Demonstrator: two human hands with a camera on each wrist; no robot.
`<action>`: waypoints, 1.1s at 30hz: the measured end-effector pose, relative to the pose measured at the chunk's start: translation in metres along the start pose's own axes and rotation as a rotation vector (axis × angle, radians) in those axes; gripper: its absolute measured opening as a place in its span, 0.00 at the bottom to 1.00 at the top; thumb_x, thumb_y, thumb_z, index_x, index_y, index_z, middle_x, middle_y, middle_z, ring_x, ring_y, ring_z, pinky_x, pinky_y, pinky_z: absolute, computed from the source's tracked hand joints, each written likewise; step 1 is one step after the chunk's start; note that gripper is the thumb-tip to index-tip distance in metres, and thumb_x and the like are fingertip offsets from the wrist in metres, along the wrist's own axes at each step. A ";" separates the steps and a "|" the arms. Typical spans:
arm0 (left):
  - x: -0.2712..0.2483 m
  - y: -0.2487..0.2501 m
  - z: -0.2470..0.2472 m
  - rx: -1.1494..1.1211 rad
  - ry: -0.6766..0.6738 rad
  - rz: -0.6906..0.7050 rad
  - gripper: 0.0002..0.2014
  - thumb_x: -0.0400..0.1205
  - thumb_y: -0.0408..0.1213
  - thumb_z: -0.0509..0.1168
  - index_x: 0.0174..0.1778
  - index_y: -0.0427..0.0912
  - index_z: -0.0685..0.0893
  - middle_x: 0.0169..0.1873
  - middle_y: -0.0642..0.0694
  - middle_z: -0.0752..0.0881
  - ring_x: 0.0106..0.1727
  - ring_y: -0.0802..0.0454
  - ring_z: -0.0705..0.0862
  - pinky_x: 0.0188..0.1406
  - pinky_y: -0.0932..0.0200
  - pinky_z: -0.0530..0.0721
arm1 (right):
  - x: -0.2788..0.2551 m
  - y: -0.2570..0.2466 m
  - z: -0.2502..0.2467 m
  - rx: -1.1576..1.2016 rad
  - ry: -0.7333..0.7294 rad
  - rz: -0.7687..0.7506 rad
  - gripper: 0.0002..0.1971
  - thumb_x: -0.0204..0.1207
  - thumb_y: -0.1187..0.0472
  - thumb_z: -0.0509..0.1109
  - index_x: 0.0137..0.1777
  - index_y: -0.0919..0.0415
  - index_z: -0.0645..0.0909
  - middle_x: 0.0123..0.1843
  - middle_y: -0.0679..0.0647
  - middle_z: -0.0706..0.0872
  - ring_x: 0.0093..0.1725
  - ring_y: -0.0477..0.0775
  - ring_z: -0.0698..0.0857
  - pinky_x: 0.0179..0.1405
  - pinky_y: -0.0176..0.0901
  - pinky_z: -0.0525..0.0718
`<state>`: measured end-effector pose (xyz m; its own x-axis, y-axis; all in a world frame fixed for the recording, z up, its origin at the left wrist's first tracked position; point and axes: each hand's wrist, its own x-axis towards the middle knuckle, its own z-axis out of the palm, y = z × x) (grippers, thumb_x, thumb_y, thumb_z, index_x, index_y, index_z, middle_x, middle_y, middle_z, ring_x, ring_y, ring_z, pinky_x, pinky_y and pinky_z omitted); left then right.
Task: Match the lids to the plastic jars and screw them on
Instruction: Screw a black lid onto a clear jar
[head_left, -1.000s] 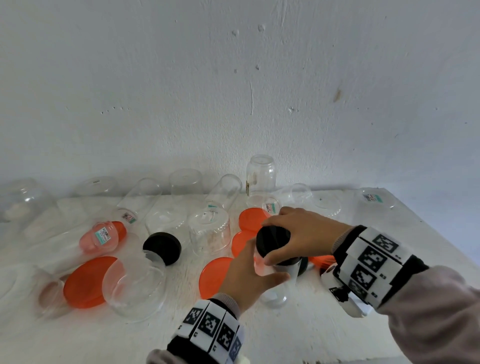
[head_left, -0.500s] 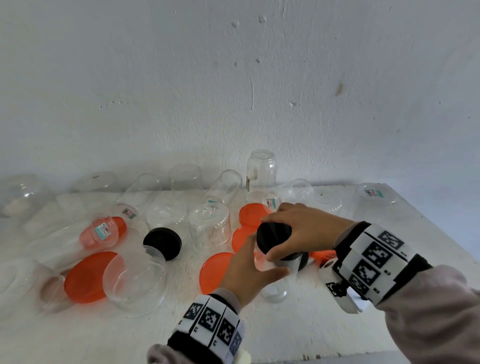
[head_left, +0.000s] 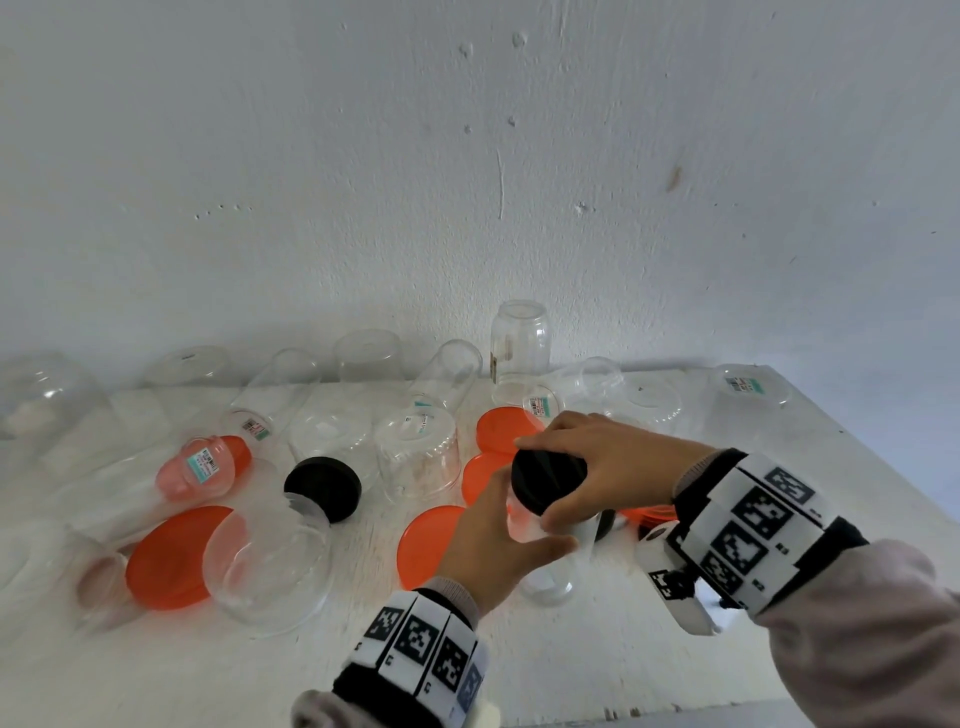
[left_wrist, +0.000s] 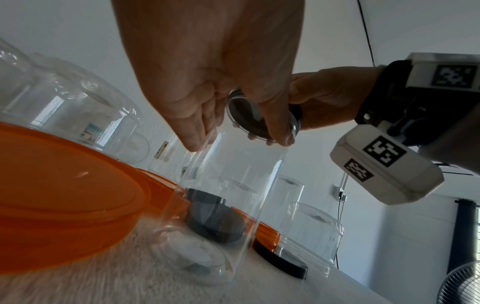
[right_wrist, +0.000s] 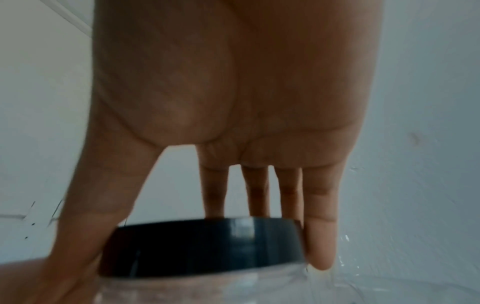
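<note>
While the right hand (head_left: 613, 467) clasps the black lid (head_left: 548, 480) on the clear jar (left_wrist: 228, 185), upright on the desk (head_left: 597, 665) and held by the left hand (head_left: 493, 545), a tilted lid may cross-thread and jam.

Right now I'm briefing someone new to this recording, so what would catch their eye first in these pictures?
First, the two hands at the front of the white table: the right hand grips a round black screw lid atop a tall clear plastic jar, which the left hand holds upright. Next, the flat orange round lids, the largest at front left. Behind them, clear jars crowd the wall.
</note>
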<state>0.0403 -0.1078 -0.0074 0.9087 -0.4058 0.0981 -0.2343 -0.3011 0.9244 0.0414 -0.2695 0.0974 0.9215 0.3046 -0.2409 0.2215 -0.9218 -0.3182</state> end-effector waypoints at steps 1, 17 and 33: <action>0.000 0.000 0.000 -0.008 -0.003 -0.005 0.37 0.68 0.48 0.78 0.66 0.69 0.62 0.52 0.77 0.76 0.51 0.91 0.71 0.43 0.89 0.69 | 0.000 -0.001 0.002 -0.034 0.029 0.016 0.40 0.66 0.34 0.73 0.78 0.34 0.61 0.65 0.43 0.69 0.63 0.46 0.66 0.65 0.47 0.74; 0.000 0.001 0.000 0.006 0.012 -0.005 0.38 0.68 0.49 0.78 0.70 0.64 0.64 0.55 0.73 0.75 0.58 0.73 0.74 0.47 0.81 0.69 | -0.005 -0.005 -0.005 -0.069 0.007 -0.028 0.37 0.69 0.40 0.74 0.77 0.37 0.64 0.64 0.45 0.70 0.64 0.48 0.66 0.65 0.47 0.74; 0.000 0.000 -0.001 0.013 -0.001 0.012 0.39 0.67 0.48 0.79 0.70 0.64 0.65 0.54 0.73 0.77 0.57 0.75 0.75 0.45 0.85 0.71 | -0.004 -0.004 -0.004 -0.074 0.010 -0.018 0.39 0.68 0.38 0.74 0.79 0.38 0.62 0.65 0.43 0.70 0.66 0.47 0.66 0.66 0.47 0.74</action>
<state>0.0407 -0.1067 -0.0073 0.9056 -0.4099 0.1087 -0.2494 -0.3077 0.9182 0.0383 -0.2682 0.1028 0.9203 0.3188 -0.2267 0.2602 -0.9316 -0.2538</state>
